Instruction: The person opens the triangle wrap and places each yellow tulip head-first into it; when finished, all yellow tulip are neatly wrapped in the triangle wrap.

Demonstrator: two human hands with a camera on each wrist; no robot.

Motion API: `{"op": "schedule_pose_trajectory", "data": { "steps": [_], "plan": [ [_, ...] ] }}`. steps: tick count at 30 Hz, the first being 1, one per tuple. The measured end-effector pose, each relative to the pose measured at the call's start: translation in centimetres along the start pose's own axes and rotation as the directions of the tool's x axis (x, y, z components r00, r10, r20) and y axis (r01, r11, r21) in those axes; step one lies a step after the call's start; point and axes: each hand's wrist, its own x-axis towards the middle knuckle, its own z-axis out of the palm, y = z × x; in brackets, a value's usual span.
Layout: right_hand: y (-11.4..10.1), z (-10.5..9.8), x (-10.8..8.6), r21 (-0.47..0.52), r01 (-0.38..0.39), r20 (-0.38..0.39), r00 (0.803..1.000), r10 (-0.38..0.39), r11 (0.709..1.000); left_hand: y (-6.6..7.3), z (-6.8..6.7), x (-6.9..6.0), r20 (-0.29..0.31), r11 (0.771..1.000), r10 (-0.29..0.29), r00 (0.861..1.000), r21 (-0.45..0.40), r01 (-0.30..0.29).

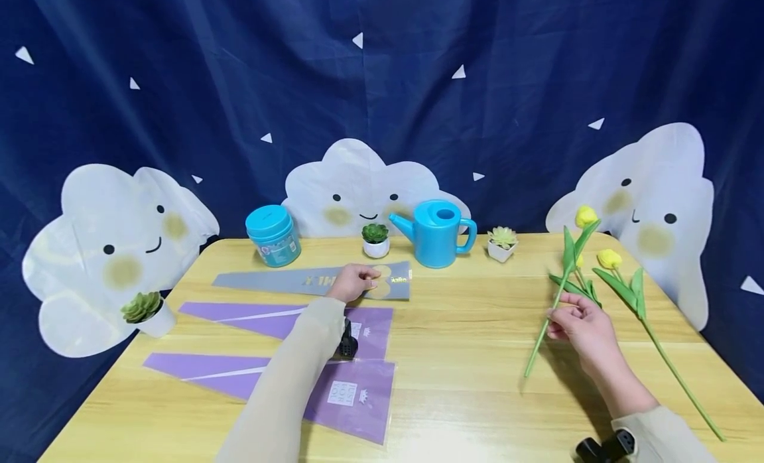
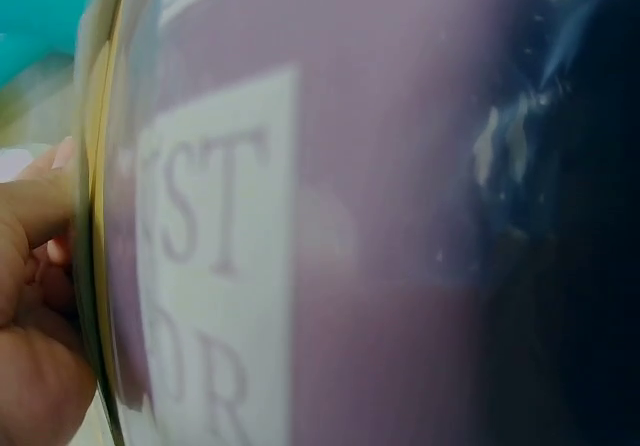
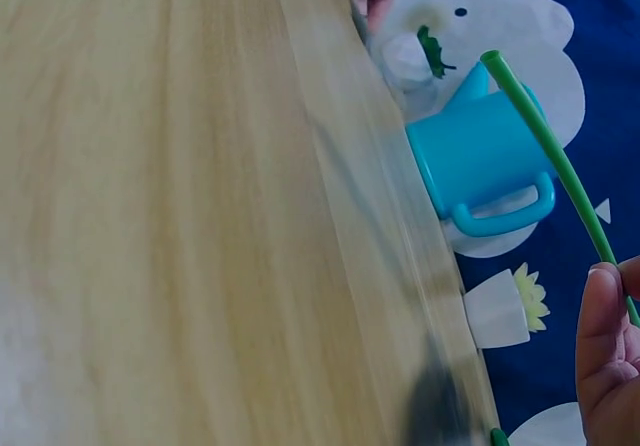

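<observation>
My right hand (image 1: 581, 327) pinches the green stem of a yellow tulip (image 1: 544, 337), tilted with its bloom away from me; the stem's cut end sticks out past the fingers in the right wrist view. At the back left, my left hand (image 1: 353, 282) has its fingers at the wide end of a grey flower sleeve (image 1: 286, 280) lying on the table, thumb and forefinger together on it. Two purple flower sleeves (image 1: 358, 400) lie nearer, partly under the left forearm. In the left wrist view, a purple sleeve (image 2: 390, 216) fills most of the picture.
Another tulip (image 1: 610, 259) lies right of the right hand, and one more bloom (image 1: 579, 261) shows behind it. Along the back stand a blue tub (image 1: 273, 236), a blue watering can (image 1: 436, 234) and small potted succulents (image 1: 501, 244). A potted succulent (image 1: 149, 315) sits at the left edge.
</observation>
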Motion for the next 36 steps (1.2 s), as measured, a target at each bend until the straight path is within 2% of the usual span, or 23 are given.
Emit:
{"op": "schedule_pose_trajectory", "data": {
  "steps": [2,6,9,14,20,25,30,36],
  "plan": [
    [1.4,-0.7,0.9,0.018,0.017,-0.004,1.000,-0.017,1.000,0.2,-0.1,0.0,0.002,1.000,-0.013,1.000,0.012,0.013],
    [2.5,-1.0,1.8,0.041,0.034,-0.031,0.999,-0.032,0.999,0.0,0.0,0.1,-0.003,1.000,-0.012,1.000,0.015,0.012],
    [0.9,0.2,1.1,0.036,-0.002,-0.082,0.997,0.005,0.999,-0.1,0.2,0.1,-0.006,1.000,-0.002,1.000,0.017,0.002],
    [-0.1,1.7,1.2,0.076,0.005,-0.160,0.987,0.007,0.997,0.1,0.3,0.0,-0.006,0.999,0.008,1.000,0.035,-0.008],
    [0.4,3.4,2.4,0.182,0.052,-0.224,0.975,-0.011,0.982,0.5,0.2,-0.1,-0.016,0.994,0.041,0.999,0.102,-0.039],
    [0.2,5.2,2.9,0.238,0.051,-0.299,0.954,0.023,0.970,0.6,0.2,-0.2,-0.020,0.986,0.076,0.997,0.151,-0.072],
    [0.4,6.7,3.4,0.269,0.035,-0.339,0.939,0.061,0.962,0.4,0.2,-0.2,-0.025,0.988,0.072,0.997,0.139,-0.068],
    [1.2,8.6,4.3,0.309,0.075,-0.351,0.935,0.040,0.948,-0.1,-0.1,0.0,-0.015,0.987,0.109,0.994,0.118,-0.107]
  ]
}}
